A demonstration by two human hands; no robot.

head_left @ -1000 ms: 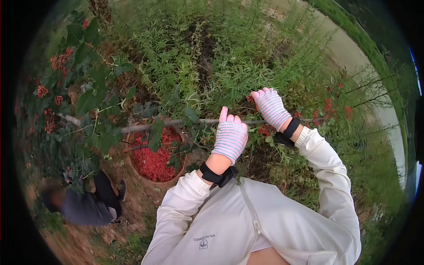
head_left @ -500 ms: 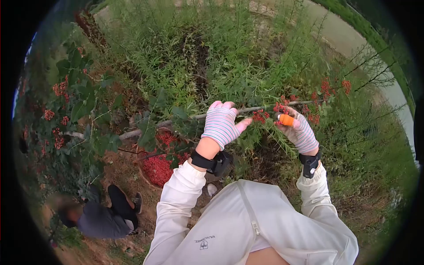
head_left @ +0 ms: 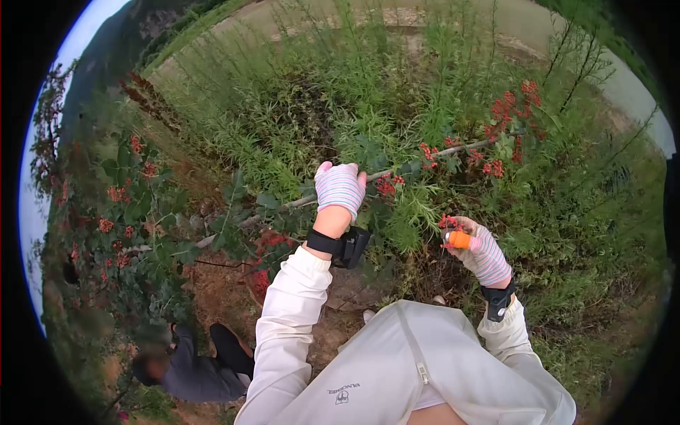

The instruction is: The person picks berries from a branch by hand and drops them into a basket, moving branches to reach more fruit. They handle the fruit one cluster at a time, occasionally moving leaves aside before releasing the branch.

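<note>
Left hand (head_left: 340, 187) gripped the branch (head_left: 464, 147), fingers curled over it. Right hand (head_left: 482, 253), below the branch, pinched a red berry cluster (head_left: 449, 222) at its fingertips, beside an orange thumb cover (head_left: 459, 239).

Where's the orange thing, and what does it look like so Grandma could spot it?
Start at the pale jacket and follow its sleeve on the right up past the black strap to the right hand in its striped glove. Near its fingertips is a short orange band with a small pale end. The berries beside it are red and bunchy, and the left hand shows no orange.
</note>
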